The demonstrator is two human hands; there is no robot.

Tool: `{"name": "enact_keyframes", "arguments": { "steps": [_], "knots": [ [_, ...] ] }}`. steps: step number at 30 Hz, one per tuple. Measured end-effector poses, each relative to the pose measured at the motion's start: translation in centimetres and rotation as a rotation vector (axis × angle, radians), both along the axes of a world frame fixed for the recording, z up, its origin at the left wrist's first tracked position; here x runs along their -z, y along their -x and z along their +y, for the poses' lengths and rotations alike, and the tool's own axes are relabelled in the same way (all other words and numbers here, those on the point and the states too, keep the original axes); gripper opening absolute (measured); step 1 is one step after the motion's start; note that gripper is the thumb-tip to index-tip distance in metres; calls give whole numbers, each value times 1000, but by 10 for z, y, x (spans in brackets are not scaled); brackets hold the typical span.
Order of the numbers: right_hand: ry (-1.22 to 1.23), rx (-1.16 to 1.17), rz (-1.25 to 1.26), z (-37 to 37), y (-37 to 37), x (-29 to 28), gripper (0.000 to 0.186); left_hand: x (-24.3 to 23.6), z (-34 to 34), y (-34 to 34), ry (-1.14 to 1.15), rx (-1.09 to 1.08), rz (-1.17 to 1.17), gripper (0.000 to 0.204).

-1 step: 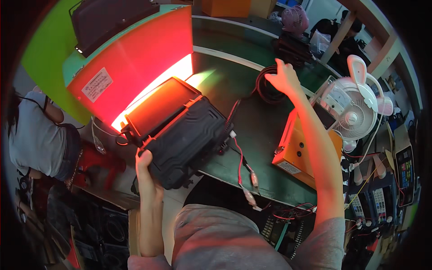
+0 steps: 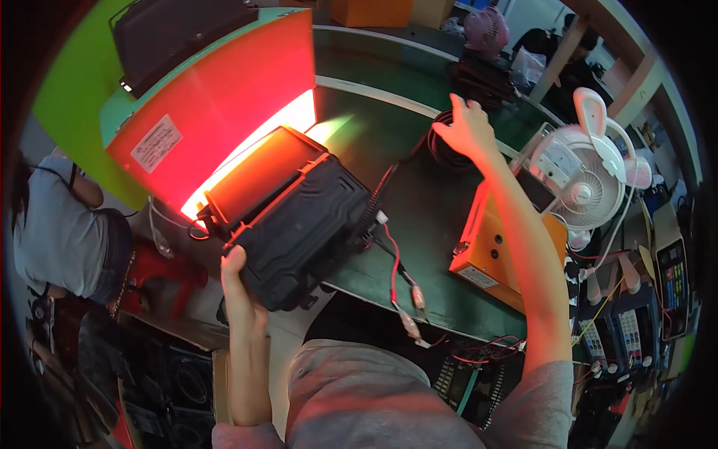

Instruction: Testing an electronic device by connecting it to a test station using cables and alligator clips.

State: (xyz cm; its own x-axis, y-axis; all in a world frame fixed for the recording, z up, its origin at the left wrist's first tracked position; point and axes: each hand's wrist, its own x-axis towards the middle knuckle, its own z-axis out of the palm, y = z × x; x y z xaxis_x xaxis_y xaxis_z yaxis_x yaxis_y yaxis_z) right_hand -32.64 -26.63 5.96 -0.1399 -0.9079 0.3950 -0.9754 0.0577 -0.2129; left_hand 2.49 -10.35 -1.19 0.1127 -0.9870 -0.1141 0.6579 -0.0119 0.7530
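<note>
Little has moved since the earlier frame beyond a slight shift of the right hand [image 2: 470,135]. Tilted at the left of the green table [image 2: 422,232], the black case [image 2: 303,228] is clamped at its near left corner by the left hand [image 2: 244,292], thumb showing, fingers hidden; farther right, the right hand covers the coiled black cable [image 2: 441,156], its hold impossible to tell.

Passage: green bench [image 2: 441,217] between black case [image 2: 303,221] at left hand [image 2: 238,277] and orange box [image 2: 490,262] beneath right forearm [image 2: 527,239]. Obstruction: clip leads [image 2: 418,297].
</note>
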Motion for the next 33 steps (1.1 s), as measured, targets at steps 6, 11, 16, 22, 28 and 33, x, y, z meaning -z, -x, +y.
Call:
{"name": "enact_keyframes", "arguments": {
  "steps": [6, 11, 16, 22, 28, 33],
  "knots": [
    [200, -260, 325, 58, -35, 1, 51, -4, -43, 2, -73, -71, -16, 48],
    [271, -363, 316, 128, -50, -1, 48, 2, -79, -17, -63, -232, -116, 56],
    [261, -610, 141, 175, -37, 1, 37, 21, -119, -42, 115, -206, -240, 54],
    [154, -615, 91, 190, -26, 1, 36, 23, -130, -40, 214, -208, -408, 52],
    [95, -639, 59, 193, -25, 3, 37, 3, -116, -21, 7, -100, -133, 54],
    [74, -621, 65, 195, -22, 4, 38, 0, -112, -19, -7, -77, -140, 48]
  ]
}}
